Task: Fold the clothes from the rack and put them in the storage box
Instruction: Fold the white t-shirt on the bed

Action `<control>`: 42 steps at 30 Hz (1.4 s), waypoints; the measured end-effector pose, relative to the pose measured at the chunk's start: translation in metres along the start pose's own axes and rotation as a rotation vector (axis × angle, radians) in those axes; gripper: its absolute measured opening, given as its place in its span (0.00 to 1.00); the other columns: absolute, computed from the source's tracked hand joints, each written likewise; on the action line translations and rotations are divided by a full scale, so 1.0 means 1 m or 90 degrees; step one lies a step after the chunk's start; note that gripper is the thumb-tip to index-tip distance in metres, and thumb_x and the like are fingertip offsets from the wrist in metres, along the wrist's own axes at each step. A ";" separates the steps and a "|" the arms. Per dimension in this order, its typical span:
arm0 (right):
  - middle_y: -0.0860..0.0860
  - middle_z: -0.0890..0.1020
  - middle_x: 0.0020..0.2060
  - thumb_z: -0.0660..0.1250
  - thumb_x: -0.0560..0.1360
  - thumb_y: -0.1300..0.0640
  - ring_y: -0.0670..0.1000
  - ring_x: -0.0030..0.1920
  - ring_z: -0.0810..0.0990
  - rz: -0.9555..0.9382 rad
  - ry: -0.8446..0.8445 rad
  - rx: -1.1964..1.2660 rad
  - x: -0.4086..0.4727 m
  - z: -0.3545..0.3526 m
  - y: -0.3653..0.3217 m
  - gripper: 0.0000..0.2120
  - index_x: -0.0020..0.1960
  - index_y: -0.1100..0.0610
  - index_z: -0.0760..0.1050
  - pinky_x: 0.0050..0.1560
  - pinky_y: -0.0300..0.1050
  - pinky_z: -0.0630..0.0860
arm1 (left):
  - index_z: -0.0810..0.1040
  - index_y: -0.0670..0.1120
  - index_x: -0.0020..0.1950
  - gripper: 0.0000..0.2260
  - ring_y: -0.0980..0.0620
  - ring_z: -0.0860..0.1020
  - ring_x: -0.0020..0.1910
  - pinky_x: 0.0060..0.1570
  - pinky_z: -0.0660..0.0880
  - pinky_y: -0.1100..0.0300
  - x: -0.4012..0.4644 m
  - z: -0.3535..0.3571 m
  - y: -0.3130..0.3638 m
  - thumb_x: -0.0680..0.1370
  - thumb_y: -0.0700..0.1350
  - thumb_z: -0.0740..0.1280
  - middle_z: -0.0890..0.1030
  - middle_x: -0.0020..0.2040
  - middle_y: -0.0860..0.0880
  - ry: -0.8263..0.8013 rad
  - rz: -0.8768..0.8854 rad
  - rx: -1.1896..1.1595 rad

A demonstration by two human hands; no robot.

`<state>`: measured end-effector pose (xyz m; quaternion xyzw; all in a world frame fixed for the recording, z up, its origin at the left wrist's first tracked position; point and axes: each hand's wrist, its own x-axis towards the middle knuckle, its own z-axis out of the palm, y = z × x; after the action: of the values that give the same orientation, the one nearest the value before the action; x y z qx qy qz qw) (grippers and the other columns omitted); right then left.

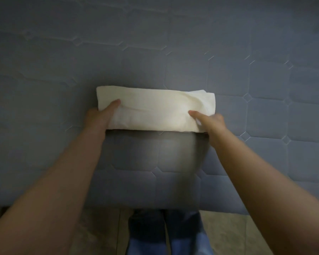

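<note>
A cream-white garment (155, 107), folded into a long flat rectangle, is lifted a little above the grey-blue quilted mattress (155, 43) and casts a shadow below it. My left hand (101, 115) grips its left end, thumb on top and fingers underneath. My right hand (210, 122) grips the right end the same way, with the thumb pressing a crease into the cloth. The rack and the storage box are out of view.
The mattress fills most of the view, and its near edge runs along the bottom. Below that edge are a tiled floor (228, 232) and my legs in blue jeans (166, 234).
</note>
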<state>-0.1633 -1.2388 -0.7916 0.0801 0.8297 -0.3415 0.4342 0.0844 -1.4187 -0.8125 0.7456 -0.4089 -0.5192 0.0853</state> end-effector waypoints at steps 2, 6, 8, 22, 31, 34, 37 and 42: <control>0.52 0.82 0.48 0.81 0.66 0.54 0.52 0.47 0.83 0.035 -0.061 0.083 -0.004 -0.004 -0.005 0.24 0.56 0.58 0.73 0.45 0.48 0.82 | 0.74 0.44 0.66 0.33 0.45 0.78 0.55 0.58 0.78 0.47 -0.002 -0.011 0.011 0.68 0.58 0.77 0.79 0.60 0.45 -0.091 -0.016 -0.022; 0.54 0.85 0.51 0.80 0.67 0.57 0.55 0.52 0.84 0.005 -0.130 0.171 -0.024 -0.021 -0.018 0.22 0.57 0.56 0.76 0.55 0.58 0.82 | 0.77 0.45 0.64 0.22 0.47 0.80 0.55 0.60 0.77 0.47 -0.028 -0.027 0.042 0.74 0.52 0.74 0.81 0.57 0.47 -0.115 0.131 -0.043; 0.53 0.84 0.51 0.78 0.70 0.58 0.55 0.53 0.84 -0.019 -0.168 0.208 -0.045 -0.038 -0.027 0.17 0.57 0.54 0.77 0.56 0.59 0.81 | 0.80 0.44 0.60 0.20 0.47 0.82 0.54 0.59 0.77 0.45 -0.053 -0.038 0.056 0.72 0.52 0.75 0.84 0.55 0.46 -0.125 0.158 -0.085; 0.53 0.83 0.56 0.80 0.68 0.58 0.54 0.54 0.83 -0.141 -0.090 0.209 -0.225 -0.216 -0.080 0.26 0.63 0.57 0.76 0.49 0.49 0.83 | 0.77 0.42 0.62 0.16 0.51 0.80 0.50 0.45 0.76 0.62 -0.267 -0.067 0.113 0.76 0.46 0.72 0.82 0.55 0.47 -0.184 0.269 -0.067; 0.53 0.84 0.54 0.79 0.68 0.56 0.54 0.53 0.84 -0.173 0.009 0.307 -0.348 -0.305 -0.013 0.22 0.59 0.57 0.77 0.44 0.48 0.82 | 0.76 0.47 0.57 0.11 0.57 0.80 0.46 0.44 0.75 0.63 -0.379 -0.088 0.153 0.77 0.45 0.71 0.81 0.49 0.52 -0.336 0.419 0.028; 0.55 0.85 0.52 0.79 0.68 0.57 0.56 0.52 0.84 -0.149 0.055 0.362 -0.381 -0.321 0.024 0.22 0.59 0.59 0.78 0.44 0.48 0.81 | 0.76 0.46 0.57 0.10 0.60 0.80 0.43 0.37 0.75 0.67 -0.410 -0.086 0.158 0.77 0.44 0.71 0.81 0.47 0.54 -0.406 0.453 0.064; 0.55 0.86 0.51 0.79 0.68 0.58 0.56 0.51 0.85 -0.133 0.093 0.418 -0.411 -0.338 0.065 0.23 0.61 0.62 0.79 0.46 0.47 0.81 | 0.77 0.45 0.59 0.14 0.54 0.82 0.48 0.43 0.78 0.61 -0.440 -0.075 0.160 0.76 0.47 0.72 0.83 0.50 0.51 -0.484 0.472 0.125; 0.54 0.85 0.52 0.78 0.69 0.58 0.55 0.51 0.84 -0.109 0.181 0.541 -0.452 -0.359 0.120 0.22 0.60 0.58 0.78 0.43 0.47 0.80 | 0.76 0.46 0.62 0.18 0.50 0.81 0.53 0.45 0.79 0.55 -0.495 -0.043 0.159 0.76 0.49 0.72 0.82 0.56 0.49 -0.595 0.487 0.211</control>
<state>-0.0749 -0.8459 -0.3614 0.2281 0.6712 -0.6719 0.2146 -0.0247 -1.1894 -0.3566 0.2438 -0.7159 -0.6531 -0.0396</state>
